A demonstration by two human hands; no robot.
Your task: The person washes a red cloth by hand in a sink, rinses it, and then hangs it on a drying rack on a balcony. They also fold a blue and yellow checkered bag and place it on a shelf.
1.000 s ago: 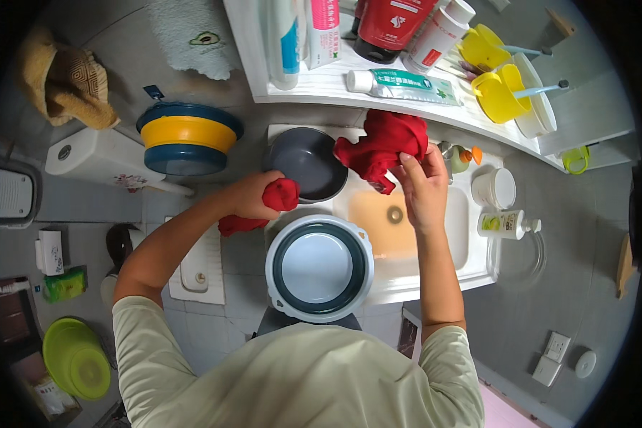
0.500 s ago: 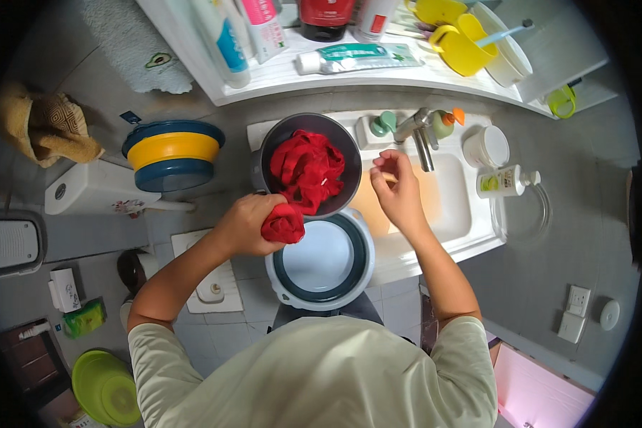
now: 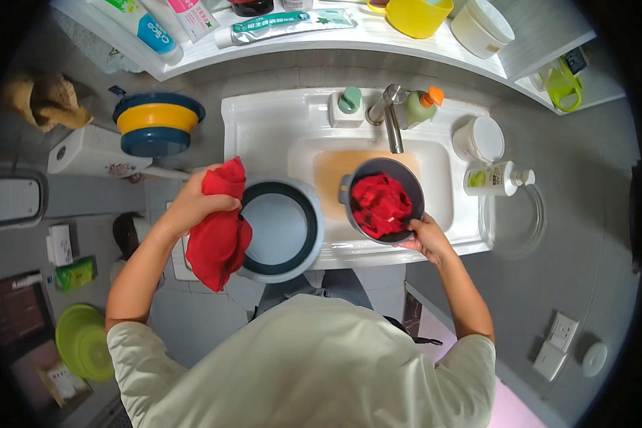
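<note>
A bunched red cloth (image 3: 220, 239) hangs from my left hand (image 3: 195, 202), whose fingers are closed round its upper part. It is just left of the light blue folding basin (image 3: 281, 227), which has a dark inner band. My right hand (image 3: 426, 239) grips the lower right rim of a dark grey pot (image 3: 415, 187). More red cloth (image 3: 380, 205) lies heaped inside that pot. The pot is tilted over the front part of the white sink (image 3: 442, 192), where orange-tinted water (image 3: 326, 175) stands.
Behind the sink are the metal faucet (image 3: 392, 128), a green-topped dispenser (image 3: 348, 107) and an orange-pump bottle (image 3: 422, 105). A white tub (image 3: 480, 139) and a white pump bottle (image 3: 496, 179) stand at right. Overhead, a white shelf (image 3: 321, 39) carries toiletries. A yellow-and-blue basin (image 3: 157, 125) is at left.
The grey pot has gone from the counter's left side to over the sink, now in my right hand. My left hand has moved left with its red cloth, which hangs longer.
</note>
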